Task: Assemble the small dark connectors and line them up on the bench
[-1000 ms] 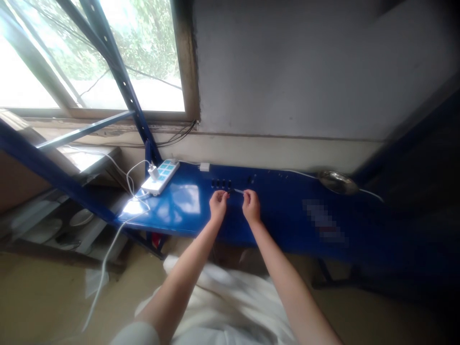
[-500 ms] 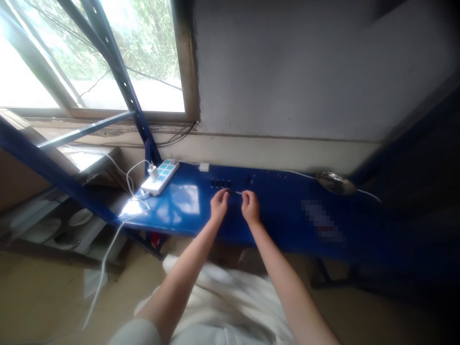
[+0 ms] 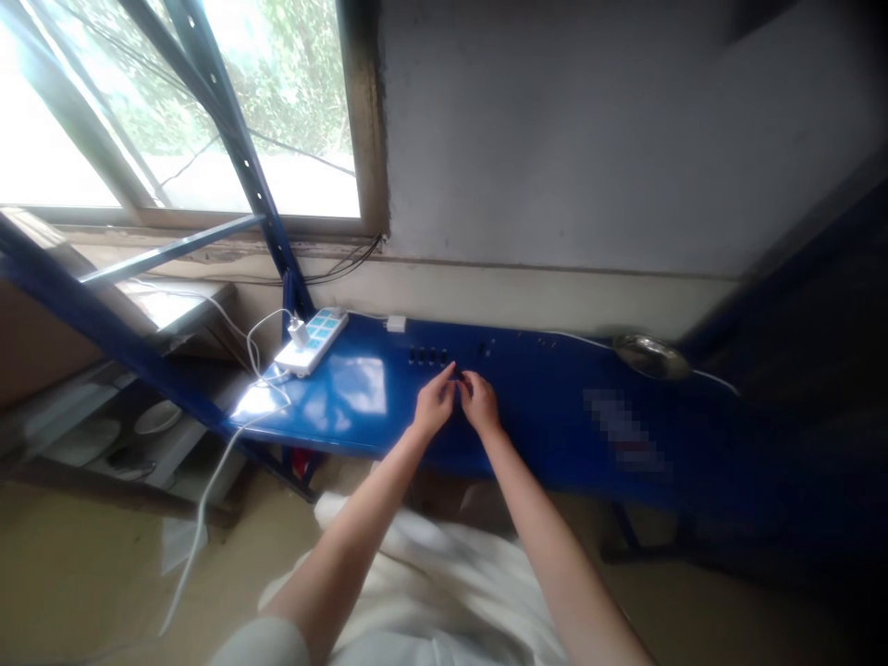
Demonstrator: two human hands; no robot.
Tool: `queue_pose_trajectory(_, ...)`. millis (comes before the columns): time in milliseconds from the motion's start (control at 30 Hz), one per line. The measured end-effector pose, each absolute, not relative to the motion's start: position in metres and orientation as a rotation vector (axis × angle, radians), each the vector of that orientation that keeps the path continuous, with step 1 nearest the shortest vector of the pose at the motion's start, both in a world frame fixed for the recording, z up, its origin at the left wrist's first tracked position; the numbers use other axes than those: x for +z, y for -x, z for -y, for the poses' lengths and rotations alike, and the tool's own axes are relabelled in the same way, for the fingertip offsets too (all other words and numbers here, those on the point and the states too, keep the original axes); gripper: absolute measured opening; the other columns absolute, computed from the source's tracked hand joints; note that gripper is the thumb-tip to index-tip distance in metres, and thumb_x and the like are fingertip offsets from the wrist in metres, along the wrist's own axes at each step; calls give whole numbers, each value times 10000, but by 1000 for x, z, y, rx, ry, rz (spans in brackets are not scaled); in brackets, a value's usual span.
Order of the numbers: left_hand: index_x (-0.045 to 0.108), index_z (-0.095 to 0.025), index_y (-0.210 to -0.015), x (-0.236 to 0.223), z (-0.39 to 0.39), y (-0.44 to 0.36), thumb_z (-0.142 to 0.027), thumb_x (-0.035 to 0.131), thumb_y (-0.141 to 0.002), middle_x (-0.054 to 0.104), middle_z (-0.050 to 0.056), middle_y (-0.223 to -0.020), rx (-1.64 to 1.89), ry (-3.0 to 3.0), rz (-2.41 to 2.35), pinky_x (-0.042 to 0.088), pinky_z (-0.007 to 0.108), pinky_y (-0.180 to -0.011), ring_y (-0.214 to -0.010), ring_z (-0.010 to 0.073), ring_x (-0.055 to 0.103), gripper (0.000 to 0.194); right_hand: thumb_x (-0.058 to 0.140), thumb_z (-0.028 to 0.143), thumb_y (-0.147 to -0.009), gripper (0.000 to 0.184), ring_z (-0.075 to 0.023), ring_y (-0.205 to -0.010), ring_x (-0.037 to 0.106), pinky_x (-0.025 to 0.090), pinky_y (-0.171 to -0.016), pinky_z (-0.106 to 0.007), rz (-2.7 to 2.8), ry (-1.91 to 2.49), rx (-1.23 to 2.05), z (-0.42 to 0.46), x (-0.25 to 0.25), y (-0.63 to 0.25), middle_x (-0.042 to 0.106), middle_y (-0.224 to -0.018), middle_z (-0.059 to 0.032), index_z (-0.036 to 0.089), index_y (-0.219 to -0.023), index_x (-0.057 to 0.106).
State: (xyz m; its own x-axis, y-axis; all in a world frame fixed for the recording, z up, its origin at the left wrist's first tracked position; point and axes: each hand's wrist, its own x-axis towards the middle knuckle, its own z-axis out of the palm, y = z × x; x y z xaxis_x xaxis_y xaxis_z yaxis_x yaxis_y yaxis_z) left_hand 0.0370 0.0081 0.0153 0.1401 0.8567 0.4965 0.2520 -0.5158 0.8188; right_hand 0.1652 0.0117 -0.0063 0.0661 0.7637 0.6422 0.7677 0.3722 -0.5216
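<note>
Over the blue tabletop [image 3: 548, 407] my left hand [image 3: 434, 405] and my right hand [image 3: 479, 403] almost meet at their fingertips. Both are closed in a pinch around a small dark thing [image 3: 458, 374], mostly covered by the fingers; its kind cannot be made out. Just beyond my left hand, several small black pieces [image 3: 422, 356] stand in a row. To the right of that row lie another small dark piece [image 3: 481, 349] and some tiny bits [image 3: 545, 342], too small to name.
A white power strip [image 3: 314, 340] with a plugged-in charger [image 3: 298, 332] sits at the table's left end. Near the back edge lies a white adapter [image 3: 396, 324]. A shiny metal dish-like object [image 3: 650, 357] stands at the back right. A white cable [image 3: 201, 518] hangs off the left edge.
My hands have come closer together. The slim dark piece with a lighter end, which spanned the gap between them, is now mostly hidden by the fingers.
</note>
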Motion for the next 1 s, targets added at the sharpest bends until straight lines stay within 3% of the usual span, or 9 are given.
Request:
queue_pose_trajectory(133,432,-238,-1302,18,-2,-37,-261,399,-868,526,45,-1267,1310,-2027,-1010,445,329,-948,-1126,187,527,437,377,340,-870,280,-194,-725,596,449,-722,-331,1618,1452,-66,-13,-7,-167,653,-818,-95,159,-934,580)
queue_pose_trajectory(333,374,-209,-1335,23,-4,-38,-214,360,-870,474,78,-1316,1222,-2158,-813,393,344,-992,-1189,182,470,465,417,355,-845,278,-191,-682,593,438,-700,-321,1557,1509,-30,-16,-5,-168,651,-742,-78,153,-893,602)
queue_pose_trajectory(533,422,-206,-1280,20,-8,-37,-231,461,-831,583,100,-1163,1439,-1796,-1022,366,397,-976,-1116,210,513,452,517,300,-762,178,-188,-717,591,458,-691,-305,1463,1603,136,-40,4,-175,649,-794,-88,155,-802,613)
queue_pose_trajectory(733,518,-181,-1058,21,-10,-32,-261,426,-855,619,67,-970,1530,-1414,-1236,417,331,-860,-935,173,566,238,586,246,-706,71,-163,-703,612,444,-641,-254,1539,1886,392,-76,9,-177,661,-750,-48,178,-713,607)
queue_pose_trajectory(1000,528,-169,-931,21,-11,-33,-218,459,-817,609,51,-871,1505,-1383,-1282,433,291,-792,-851,154,572,141,560,241,-738,85,-167,-754,619,435,-634,-244,1646,2018,366,-91,10,-171,667,-801,-53,182,-766,613)
